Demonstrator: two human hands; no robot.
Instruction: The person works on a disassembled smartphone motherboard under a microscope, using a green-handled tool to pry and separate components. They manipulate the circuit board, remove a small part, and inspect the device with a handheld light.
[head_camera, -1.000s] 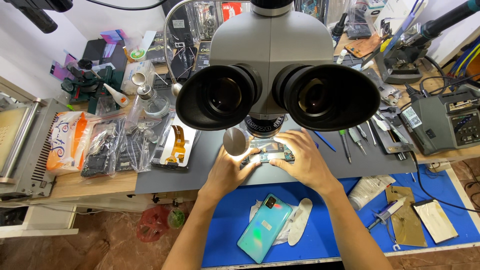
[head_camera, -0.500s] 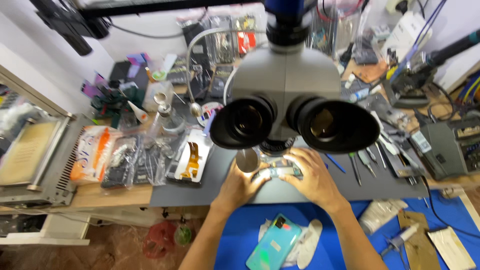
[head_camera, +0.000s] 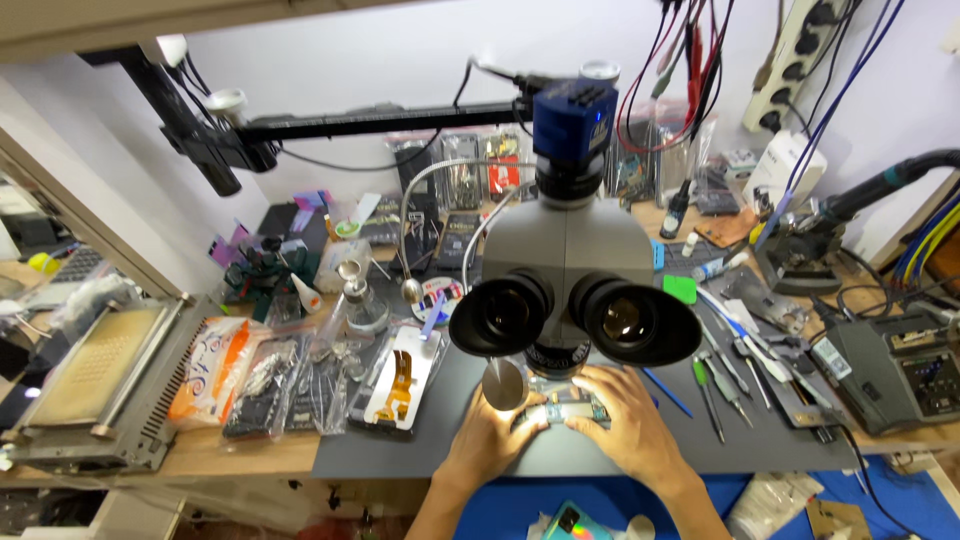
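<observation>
Board (head_camera: 562, 410) lies on the grey mat (head_camera: 400, 455) under the microscope (head_camera: 570, 300), brightly lit. Left hand (head_camera: 490, 440) grips its left end with curled fingers; right hand (head_camera: 625, 425) pinches its right end, fingers bent. Tweezers (head_camera: 725, 375) lie just right; a phone (head_camera: 570, 522) sits near the wrists.

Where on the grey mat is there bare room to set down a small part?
Grey mat is bare left of the left hand, below the opened phone, and again at its front right, between the right hand and the tweezers. Under the microscope and along the back it is crowded.
</observation>
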